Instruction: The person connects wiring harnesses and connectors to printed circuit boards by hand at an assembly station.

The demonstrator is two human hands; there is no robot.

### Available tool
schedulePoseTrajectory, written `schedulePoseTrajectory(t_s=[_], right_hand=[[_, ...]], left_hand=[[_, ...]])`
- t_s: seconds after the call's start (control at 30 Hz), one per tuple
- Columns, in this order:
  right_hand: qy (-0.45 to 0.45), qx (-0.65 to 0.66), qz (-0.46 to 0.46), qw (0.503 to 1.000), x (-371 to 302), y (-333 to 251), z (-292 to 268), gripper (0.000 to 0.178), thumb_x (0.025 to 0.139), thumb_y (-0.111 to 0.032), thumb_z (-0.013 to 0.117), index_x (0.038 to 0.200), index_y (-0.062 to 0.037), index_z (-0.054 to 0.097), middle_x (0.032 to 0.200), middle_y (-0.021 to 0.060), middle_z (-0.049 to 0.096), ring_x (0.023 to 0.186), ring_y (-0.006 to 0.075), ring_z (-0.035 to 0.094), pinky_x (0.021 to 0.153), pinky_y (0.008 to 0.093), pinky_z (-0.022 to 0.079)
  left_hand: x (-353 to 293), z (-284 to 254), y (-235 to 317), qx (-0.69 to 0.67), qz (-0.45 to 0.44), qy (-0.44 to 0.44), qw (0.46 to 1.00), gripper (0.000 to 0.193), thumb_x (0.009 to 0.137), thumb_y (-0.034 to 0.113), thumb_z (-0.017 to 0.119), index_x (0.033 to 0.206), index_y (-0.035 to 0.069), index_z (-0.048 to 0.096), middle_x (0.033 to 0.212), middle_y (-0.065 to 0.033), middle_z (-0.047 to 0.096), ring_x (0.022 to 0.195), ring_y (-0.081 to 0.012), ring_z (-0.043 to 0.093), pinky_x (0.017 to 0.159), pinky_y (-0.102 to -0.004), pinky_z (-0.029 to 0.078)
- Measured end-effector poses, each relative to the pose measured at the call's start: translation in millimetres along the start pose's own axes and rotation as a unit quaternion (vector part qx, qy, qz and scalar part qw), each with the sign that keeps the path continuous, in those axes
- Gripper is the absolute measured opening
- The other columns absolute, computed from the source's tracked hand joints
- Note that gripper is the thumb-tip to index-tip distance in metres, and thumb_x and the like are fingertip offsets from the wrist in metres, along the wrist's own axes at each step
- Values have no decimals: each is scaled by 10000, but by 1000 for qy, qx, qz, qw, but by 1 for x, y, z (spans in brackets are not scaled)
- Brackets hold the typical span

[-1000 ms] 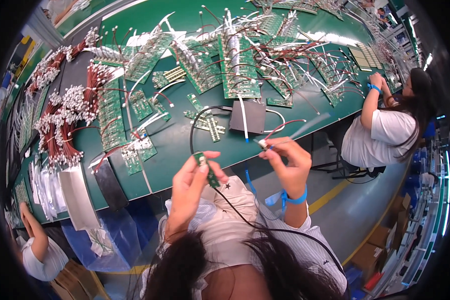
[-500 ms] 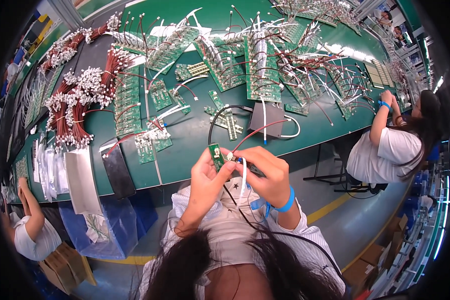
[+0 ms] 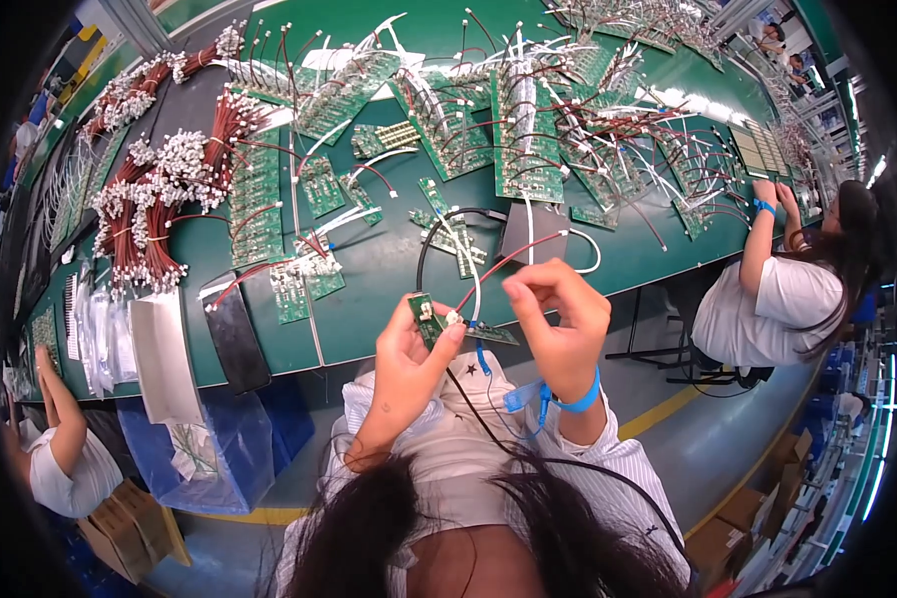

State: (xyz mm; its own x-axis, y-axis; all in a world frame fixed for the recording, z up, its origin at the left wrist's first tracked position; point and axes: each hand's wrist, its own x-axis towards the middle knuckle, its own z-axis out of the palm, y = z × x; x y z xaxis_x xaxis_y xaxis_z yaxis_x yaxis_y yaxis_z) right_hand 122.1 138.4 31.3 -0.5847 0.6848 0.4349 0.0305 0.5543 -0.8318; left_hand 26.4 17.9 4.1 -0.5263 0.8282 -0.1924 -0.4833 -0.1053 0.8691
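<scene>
Left hand (image 3: 406,351) pinching small green board (image 3: 427,317), right hand (image 3: 560,321) closed on red wire (image 3: 508,261); best seated squarely, board steady.

The left hand (image 3: 409,344) hides part of the small green board (image 3: 427,317); its connector is too small to make out.

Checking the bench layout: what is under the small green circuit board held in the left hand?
Under the small green circuit board are the left hand gripping it and a black cable across the lap; the board's underside is hidden.
</scene>
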Motion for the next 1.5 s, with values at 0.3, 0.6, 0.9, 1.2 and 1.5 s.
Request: schedulePoseTrajectory(t_s=[0.3, 0.6, 0.9, 1.2, 1.5], right_hand=[[-33, 44, 86, 995, -1, -6, 2, 232, 708, -28, 678, 924, 3, 599, 637, 16, 532, 449, 33, 377, 406, 183, 299], [-87, 285, -28, 954, 3, -5, -3, 57, 736, -4, 639, 748, 48, 621, 761, 142, 618, 688, 205, 596, 629, 285, 485], [-61, 404, 68, 910, 1, -20, 11, 379, 916, -297, 422, 805, 48, 534, 549, 104, 497, 509, 163, 500, 535, 314, 445], [-202, 314, 232, 898, 1, -27, 9, 205, 892, -123, 469, 796, 24, 573, 532, -48, 405, 473, 10, 312, 436, 185, 215], [-216, 209, 265, 916, -6, -21, 32, 136, 849, -90, 521, 796, 29, 562, 533, -11, 497, 517, -8, 360, 410, 202, 247]], left_hand=[[-4, -3, 2, 113, 79, -25, 990, 208, 776, -6, 606, 933, 0, 470, 812, 3, 500, 699, -43, 454, 631, -183, 389], [1, -4, 2, 69, 75, -15, 995, 208, 796, 2, 591, 960, -1, 465, 812, -6, 507, 690, -48, 470, 615, -184, 393], [7, -11, -5, -23, 38, -88, 995, 271, 906, 207, 466, 1074, -4, 435, 827, -26, 501, 700, -69, 462, 633, -198, 386], [16, -4, 16, -87, 117, 60, 987, 414, 948, 293, 307, 1165, -50, 384, 885, -107, 539, 808, -152, 508, 739, -272, 409], [16, 9, 23, -180, 115, 65, 975, 452, 948, 226, 303, 1305, -39, 222, 1170, -231, 471, 1114, -285, 465, 974, -370, 352]])
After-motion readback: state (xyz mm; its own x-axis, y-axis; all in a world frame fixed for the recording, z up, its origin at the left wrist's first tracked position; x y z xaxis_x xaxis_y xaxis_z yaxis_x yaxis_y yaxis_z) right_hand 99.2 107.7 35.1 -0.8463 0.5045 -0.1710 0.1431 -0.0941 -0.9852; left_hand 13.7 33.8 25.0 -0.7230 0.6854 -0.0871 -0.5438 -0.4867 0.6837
